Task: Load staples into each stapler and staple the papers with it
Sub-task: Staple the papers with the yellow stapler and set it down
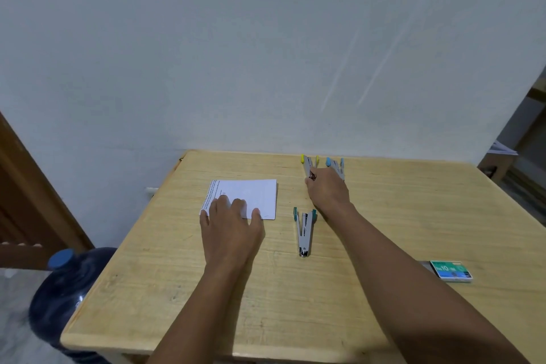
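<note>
A small stack of white papers [251,195] lies on the wooden table [295,289], and my left hand [233,224] rests flat on its near edge with fingers spread. At the far edge by the wall lie a yellow-tipped stapler [308,164] and a blue-tipped stapler [336,165], both splayed wide. My right hand [328,189] reaches over their near ends, with thumb and fingers closed around the nose of the yellow stapler. A green-tipped stapler [304,230] lies splayed between my two arms. The green staple box [450,269] sits at the right.
A pale wall stands right behind the table's far edge. A dark blue water jug [62,284] with a blue cap stands on the floor at the table's left. A brown door frame is at the far left, and shelving shows at the far right.
</note>
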Tool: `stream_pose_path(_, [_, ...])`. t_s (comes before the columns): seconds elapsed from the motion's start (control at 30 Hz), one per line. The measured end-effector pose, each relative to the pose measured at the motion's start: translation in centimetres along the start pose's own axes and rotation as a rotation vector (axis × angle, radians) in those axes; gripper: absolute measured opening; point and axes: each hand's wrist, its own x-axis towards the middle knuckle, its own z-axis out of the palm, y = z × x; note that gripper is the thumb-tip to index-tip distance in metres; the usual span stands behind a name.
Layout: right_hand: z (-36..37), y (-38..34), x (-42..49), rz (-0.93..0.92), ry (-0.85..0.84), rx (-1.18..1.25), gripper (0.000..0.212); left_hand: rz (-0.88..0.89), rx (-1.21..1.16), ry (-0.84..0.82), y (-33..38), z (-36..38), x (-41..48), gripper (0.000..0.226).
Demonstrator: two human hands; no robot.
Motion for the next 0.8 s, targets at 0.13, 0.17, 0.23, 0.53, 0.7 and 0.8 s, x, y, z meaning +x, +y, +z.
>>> stream_pose_path(0.13, [0.0,0.1,-0.3,-0.003,0.002,0.008,0.026,0.003,-0.003,-0.003,0.0,0.0,0.1,0.032])
stream_pose_path(0.17, [0.0,0.1,-0.3,-0.005,0.006,0.01,0.023,0.004,-0.001,-0.004,0.0,0.0,0.1,0.032])
stream_pose_path(0.23, [-0.1,0.2,-0.3,-0.002,0.008,0.003,0.017,0.009,-0.002,0.004,0.0,-0.1,0.1,0.031])
stream_pose_path(0.53, [-3.4,-0.5,-4.5,0.082,0.009,0.293,0.052,0.021,0.014,-0.006,-0.2,0.0,0.1,0.036])
stream_pose_path(0.7, [-5.1,-0.2,-10.8,0.178,-0.118,0.229,0.048,0.054,0.042,0.018,0.4,0.1,0.2,0.032])
stream_pose_path(0.8, [-4.3,-0.8,-12.4,0.171,-0.108,0.151,0.044,0.187,0.022,0.071,0.8,0.1,-0.4,0.032])
